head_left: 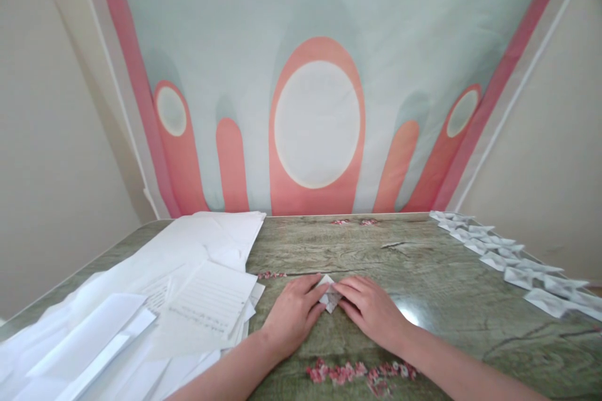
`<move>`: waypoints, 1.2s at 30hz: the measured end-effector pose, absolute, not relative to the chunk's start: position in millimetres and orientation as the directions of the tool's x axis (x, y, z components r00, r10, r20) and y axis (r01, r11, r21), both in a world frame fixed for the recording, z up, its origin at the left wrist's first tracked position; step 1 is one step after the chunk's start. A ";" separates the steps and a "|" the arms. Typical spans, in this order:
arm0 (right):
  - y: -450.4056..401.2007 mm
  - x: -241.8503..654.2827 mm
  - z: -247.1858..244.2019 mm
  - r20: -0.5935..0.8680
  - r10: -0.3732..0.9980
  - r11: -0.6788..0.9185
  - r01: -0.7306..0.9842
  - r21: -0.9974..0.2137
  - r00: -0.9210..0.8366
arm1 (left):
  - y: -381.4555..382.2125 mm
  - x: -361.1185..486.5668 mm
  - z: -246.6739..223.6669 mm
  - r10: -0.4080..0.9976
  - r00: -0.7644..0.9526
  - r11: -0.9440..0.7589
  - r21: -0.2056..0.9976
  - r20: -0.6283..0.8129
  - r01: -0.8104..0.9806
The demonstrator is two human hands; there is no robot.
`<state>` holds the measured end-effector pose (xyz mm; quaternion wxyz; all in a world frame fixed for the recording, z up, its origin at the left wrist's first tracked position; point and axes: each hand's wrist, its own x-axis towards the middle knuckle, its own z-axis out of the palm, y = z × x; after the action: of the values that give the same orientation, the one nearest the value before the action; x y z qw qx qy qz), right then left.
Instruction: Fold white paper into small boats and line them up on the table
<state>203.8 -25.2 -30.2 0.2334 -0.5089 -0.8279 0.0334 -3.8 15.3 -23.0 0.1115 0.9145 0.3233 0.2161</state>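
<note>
A small folded piece of white paper, roughly diamond-shaped, is at the middle of the table between my two hands. My left hand pinches its left side with thumb and fingers. From the other side, my right hand grips the right edge, its fingertips closed on the paper. Some of the paper's edges are hidden under my fingers. To the left of my left hand lies a spread of loose paper sheets, some with printed lines.
The wood-patterned table carries pink flower prints. Large white sheets cover its left part. Along the right edge stand rows of small folded paper boats. Behind the table hangs a backdrop with red arches.
</note>
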 end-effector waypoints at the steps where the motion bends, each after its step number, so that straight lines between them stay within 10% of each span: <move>1: -25.4 203.3 -30.5 0.354 0.856 0.486 0.821 -0.301 -0.377 | 15.8 -3.9 -23.4 0.636 0.704 -0.768 0.351 0.317 0.536; 14: -27.8 198.6 -31.8 0.363 0.886 0.453 0.704 -0.547 -0.288 | 12.9 -2.9 -15.6 0.730 0.610 -0.629 0.652 0.309 0.423; 30: -36.3 190.9 -29.3 0.544 0.762 0.630 0.599 -0.495 -0.352 | 7.0 1.0 -12.1 0.741 0.587 -0.594 0.726 0.326 0.347; 36: -36.6 188.0 -28.4 0.521 0.836 0.524 0.536 -0.662 -0.173 | 2.8 7.0 -7.8 0.812 0.478 -0.510 0.805 0.335 0.302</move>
<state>188.0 -36.6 -28.4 0.4505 -0.4586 -0.7476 0.1666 7.0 2.8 -7.8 0.3459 0.7871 0.3539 0.3682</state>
